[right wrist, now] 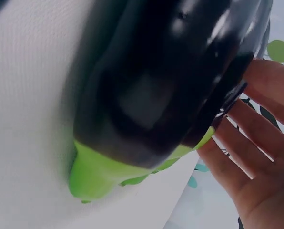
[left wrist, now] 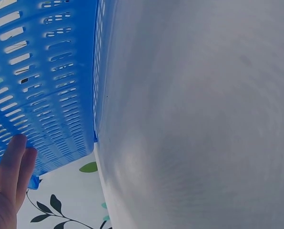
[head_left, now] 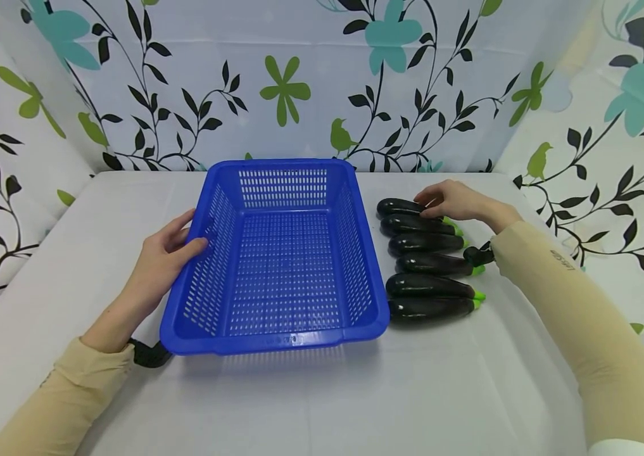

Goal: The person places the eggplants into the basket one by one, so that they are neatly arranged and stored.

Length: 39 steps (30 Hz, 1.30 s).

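The left hand (head_left: pixel 164 253) rested against the left wall of the blue basket (head_left: pixel 276 342), fingers straight along the rim and the thumb lying over it, gripping nothing. The right hand (head_left: pixel 453 199) lay over the farthest eggplant (head_left: pixel 398 206) in a row of six near the table's right edge, fingers relaxed and spread; whether they actually pressed on it was hard to tell from the wrist view, where the eggplant's green stem end (right wrist: pixel 92 174) filled the picture. The basket stood empty in the middle of the white table (head_left: pixel 322 405), just beside the row, nearer the back edge than the front.
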{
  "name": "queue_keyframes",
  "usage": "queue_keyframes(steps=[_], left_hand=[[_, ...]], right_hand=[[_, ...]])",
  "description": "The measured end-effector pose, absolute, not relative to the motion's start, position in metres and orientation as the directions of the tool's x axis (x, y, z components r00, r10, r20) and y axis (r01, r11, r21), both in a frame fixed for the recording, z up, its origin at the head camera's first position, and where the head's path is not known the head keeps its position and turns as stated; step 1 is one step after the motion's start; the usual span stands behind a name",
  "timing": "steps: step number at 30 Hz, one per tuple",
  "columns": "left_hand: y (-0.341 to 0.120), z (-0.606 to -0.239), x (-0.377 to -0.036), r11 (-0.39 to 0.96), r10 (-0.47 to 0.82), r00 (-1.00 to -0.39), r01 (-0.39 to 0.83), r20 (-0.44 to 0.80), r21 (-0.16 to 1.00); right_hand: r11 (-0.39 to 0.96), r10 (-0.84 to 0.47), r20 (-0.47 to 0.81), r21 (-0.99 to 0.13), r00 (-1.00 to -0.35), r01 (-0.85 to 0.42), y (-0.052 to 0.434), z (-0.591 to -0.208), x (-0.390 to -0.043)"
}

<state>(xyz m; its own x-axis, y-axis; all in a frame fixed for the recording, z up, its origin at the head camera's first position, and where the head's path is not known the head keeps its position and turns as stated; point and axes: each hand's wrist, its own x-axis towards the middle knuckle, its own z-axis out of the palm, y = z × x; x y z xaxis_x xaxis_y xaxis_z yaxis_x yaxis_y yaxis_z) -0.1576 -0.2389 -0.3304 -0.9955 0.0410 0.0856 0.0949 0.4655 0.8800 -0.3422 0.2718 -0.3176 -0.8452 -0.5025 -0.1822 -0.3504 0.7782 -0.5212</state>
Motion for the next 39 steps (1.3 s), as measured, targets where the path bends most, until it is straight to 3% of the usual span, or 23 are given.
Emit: queue_keyframes(steps=[23,39], left_hand=[[-0.239,-0.332,-0.155,0.462,0.037,-0.996,0.093,0.086,0.882],[-0.239,-0.330,-0.157,0.470,0.039,-0.995,0.097,0.089,0.877]], right_hand=[[0.784,-0.496,-0.164,-0.507,-0.853,-0.358,0.271,-0.320,-0.342],[0.794,-0.482,-0.129,-0.482,-0.867,-0.370,0.255,-0.276,-0.340]])
